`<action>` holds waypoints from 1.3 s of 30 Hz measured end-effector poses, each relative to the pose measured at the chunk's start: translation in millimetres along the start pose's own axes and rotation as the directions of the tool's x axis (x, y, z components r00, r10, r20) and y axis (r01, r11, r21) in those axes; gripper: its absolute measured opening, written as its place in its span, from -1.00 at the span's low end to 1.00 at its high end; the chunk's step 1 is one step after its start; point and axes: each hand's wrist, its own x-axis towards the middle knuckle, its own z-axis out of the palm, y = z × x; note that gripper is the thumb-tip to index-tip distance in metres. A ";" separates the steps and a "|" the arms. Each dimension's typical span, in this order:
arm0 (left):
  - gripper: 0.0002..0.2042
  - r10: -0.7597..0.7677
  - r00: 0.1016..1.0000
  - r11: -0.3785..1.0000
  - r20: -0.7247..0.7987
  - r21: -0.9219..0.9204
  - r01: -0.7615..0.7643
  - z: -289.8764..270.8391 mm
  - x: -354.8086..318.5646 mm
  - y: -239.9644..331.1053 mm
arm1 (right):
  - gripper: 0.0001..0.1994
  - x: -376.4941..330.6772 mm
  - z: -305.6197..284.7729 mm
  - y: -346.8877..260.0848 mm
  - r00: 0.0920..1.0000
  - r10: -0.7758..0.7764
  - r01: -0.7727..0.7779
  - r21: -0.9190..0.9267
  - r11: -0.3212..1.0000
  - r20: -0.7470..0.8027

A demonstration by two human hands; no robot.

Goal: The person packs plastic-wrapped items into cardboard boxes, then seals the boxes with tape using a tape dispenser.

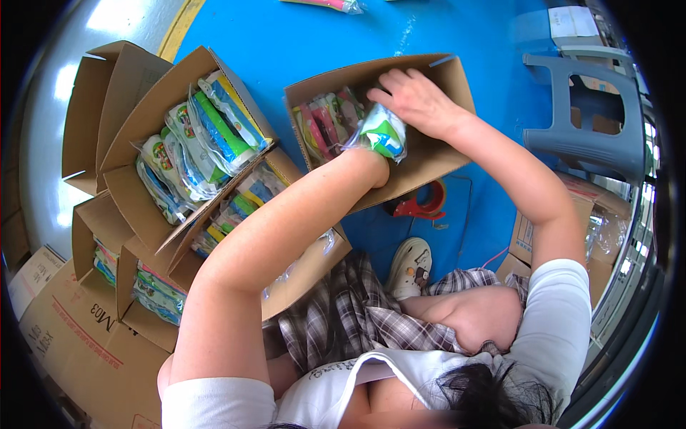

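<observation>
- My left hand (373, 166) reaches into the open cardboard box (436, 154) in front of me; its fingers are hidden under a clear plastic packet (382, 134) with green, white and blue print, so I cannot tell if they are closed on it or only under it;
- My right hand (414, 100) lies on top of the same packet, fingers spread and pressing down; so the two hands are together, one below and one above the packet;
- The packet sits in the middle of the box, just beside a row of pink packets (325, 125) standing at the left wall of the box;
- I judge the packet light and soft, with a slippery film that bends easily; better to hold it by its thick middle, flat between both hands, and not by the thin sealed edge;
- On my left stand more open boxes full of green and blue packets (200, 139); they are near, but not touching my hands;
- A red tape dispenser (423, 204) lies on the blue floor (286, 36) just below the box; a grey plastic stool (589, 114) stands to the right, well apart.
</observation>
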 end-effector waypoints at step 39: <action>-0.43 -0.298 0.894 0.954 0.336 0.145 0.263 -16.9 23.3 25.5 | -0.57 47.6 -79.0 29.9 0.659 0.036 -0.706 0.600 0.376 0.752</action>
